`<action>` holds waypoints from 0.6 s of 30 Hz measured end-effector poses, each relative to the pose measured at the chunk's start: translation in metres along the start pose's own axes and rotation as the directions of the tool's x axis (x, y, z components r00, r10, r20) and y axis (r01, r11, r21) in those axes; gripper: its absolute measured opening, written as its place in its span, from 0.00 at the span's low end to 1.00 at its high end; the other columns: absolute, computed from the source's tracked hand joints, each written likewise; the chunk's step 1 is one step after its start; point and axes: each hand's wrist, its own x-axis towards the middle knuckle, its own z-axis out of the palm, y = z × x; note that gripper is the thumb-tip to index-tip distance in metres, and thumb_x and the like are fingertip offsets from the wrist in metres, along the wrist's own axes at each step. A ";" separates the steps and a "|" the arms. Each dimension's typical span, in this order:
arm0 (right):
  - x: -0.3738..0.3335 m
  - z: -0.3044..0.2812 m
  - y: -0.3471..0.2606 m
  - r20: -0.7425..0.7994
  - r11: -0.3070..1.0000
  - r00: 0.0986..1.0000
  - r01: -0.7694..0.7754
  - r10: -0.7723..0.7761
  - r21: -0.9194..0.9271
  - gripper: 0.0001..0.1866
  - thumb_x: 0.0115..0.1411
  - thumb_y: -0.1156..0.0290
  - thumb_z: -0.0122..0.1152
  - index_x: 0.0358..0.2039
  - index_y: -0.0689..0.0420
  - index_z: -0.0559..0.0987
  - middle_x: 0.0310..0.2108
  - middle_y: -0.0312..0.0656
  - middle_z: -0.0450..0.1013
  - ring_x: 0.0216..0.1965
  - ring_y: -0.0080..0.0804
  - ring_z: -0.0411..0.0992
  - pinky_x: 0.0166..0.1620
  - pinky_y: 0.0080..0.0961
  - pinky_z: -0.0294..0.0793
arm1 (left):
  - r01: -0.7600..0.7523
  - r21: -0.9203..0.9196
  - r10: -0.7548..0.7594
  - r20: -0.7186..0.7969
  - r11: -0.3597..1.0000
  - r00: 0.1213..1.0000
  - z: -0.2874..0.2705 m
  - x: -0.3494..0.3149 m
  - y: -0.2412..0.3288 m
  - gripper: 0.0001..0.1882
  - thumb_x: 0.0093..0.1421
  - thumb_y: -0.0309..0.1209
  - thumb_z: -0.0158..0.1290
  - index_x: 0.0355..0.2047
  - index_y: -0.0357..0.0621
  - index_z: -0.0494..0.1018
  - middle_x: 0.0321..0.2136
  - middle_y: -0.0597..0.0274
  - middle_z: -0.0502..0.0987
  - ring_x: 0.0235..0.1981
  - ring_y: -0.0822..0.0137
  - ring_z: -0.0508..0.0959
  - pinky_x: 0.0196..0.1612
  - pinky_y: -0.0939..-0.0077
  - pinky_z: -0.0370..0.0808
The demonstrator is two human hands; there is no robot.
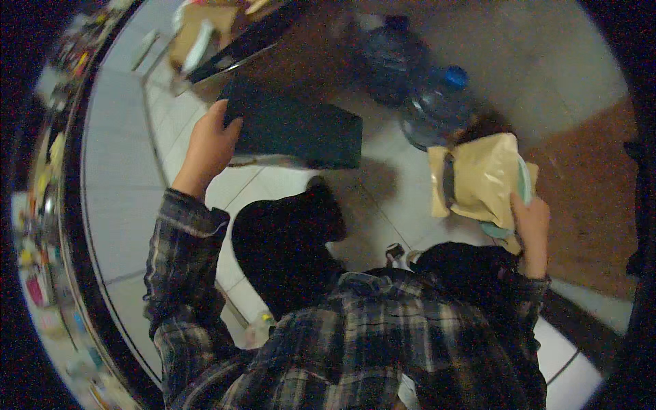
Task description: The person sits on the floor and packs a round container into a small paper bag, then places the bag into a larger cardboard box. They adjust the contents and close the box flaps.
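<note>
My left hand (213,145) is closed on the left end of a dark green, box-like thing (297,133), thumb over its near edge. That thing is held above the tiled floor, and whether it is a box or a bin I cannot tell. My right hand (531,220) grips the right side of a shiny tan plastic package (482,174) with a dark strip near its left end. A pale green curved rim (524,179) shows between the package and my fingers; the rest of that item is hidden.
Two large clear water jugs stand beyond the package, the nearer one (439,106) with a blue cap. Upper left, a cardboard box (205,34) sits by a dark edge. White cabinet fronts (116,143) and a cluttered counter (51,273) line the left; a brown wooden panel (588,198) is at right.
</note>
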 end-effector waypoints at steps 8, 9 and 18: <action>0.005 -0.010 0.011 0.060 0.980 0.981 0.189 -0.185 -0.066 0.22 0.54 0.55 0.60 0.31 0.67 0.79 0.23 0.53 0.75 0.25 0.51 0.73 0.31 0.44 0.71 | 0.304 -0.297 -0.397 -0.332 0.905 0.856 -0.163 -0.133 -0.063 0.21 0.61 0.30 0.52 0.51 0.31 0.67 0.43 0.55 0.76 0.42 0.70 0.75 0.46 0.75 0.71; 0.005 -0.009 0.014 0.003 0.946 0.948 0.318 -0.318 -0.065 0.24 0.54 0.54 0.60 0.30 0.68 0.79 0.22 0.52 0.75 0.24 0.50 0.73 0.30 0.44 0.70 | 0.294 -0.339 -0.416 -0.377 0.894 0.828 -0.179 -0.168 -0.066 0.20 0.61 0.30 0.52 0.51 0.32 0.67 0.43 0.58 0.76 0.42 0.71 0.74 0.46 0.76 0.71; 0.020 -0.017 0.005 0.211 0.937 0.931 0.328 -0.298 -0.121 0.29 0.57 0.48 0.58 0.31 0.69 0.78 0.30 0.59 0.76 0.31 0.47 0.74 0.35 0.42 0.69 | 0.388 -0.583 -0.700 -0.612 0.714 0.368 -0.219 -0.423 -0.001 0.15 0.64 0.27 0.46 0.50 0.38 0.66 0.44 0.61 0.73 0.43 0.71 0.72 0.49 0.75 0.67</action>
